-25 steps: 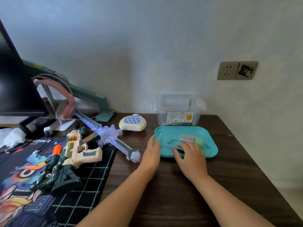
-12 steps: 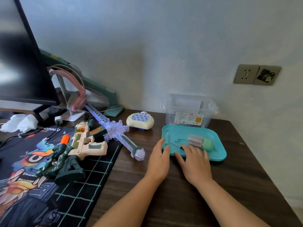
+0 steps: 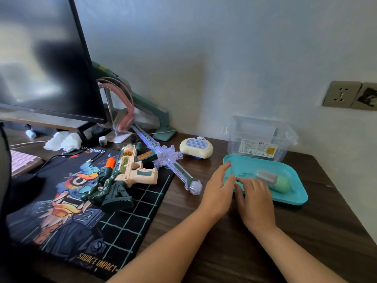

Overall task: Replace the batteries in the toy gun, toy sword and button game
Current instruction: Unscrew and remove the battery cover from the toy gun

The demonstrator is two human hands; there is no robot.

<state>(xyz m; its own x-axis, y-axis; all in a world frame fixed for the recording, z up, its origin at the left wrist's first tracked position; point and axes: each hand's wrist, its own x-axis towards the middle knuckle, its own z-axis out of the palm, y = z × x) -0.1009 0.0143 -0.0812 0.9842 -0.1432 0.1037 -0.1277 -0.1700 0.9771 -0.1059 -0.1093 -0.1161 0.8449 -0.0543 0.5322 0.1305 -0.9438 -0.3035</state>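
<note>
Nearest, both forearms reach across the dark wooden worktop [image 3: 204,252] toward a teal tray [image 3: 293,198]. The left hand [image 3: 219,189] has straight fingers and an open grip, its fingertips touching the tray's near left rim. The right hand [image 3: 255,203] lies over the near edge with its fingertips inside. I cannot tell whether its grip is closed on anything, because the fingers hide what is under them.

A thin metallic sliver [image 3: 242,174] lies on the tray floor just past those fingertips. It may be a small tool, but it is too fine to name. A fumbled pinch could flick it out onto the dark wood, where it would be hard to find. Beyond the right hand, a clear-wrapped pack [image 3: 266,176], probably the fresh batteries, rests against a pale green object [image 3: 283,184]. The tray looks light, so a push from the bracing left hand could slide it and set these rolling.

Just left of the left hand, the toy sword [image 3: 175,166] lies diagonally on the worktop with its pommel closest to the wrist. A careless sweep of that arm would likely knock it. Further left, the toy gun [image 3: 132,170] lies on the printed desk mat [image 3: 61,211], its upper end close against the sword's guard, so lifting one may drag the other.

Further back, the button game [image 3: 196,149] sits between the sword and a clear plastic box [image 3: 261,139], which stands by the wall right behind the tray. None of the three toys looks opened, so mixing old cells with new is a risk to come.
</note>
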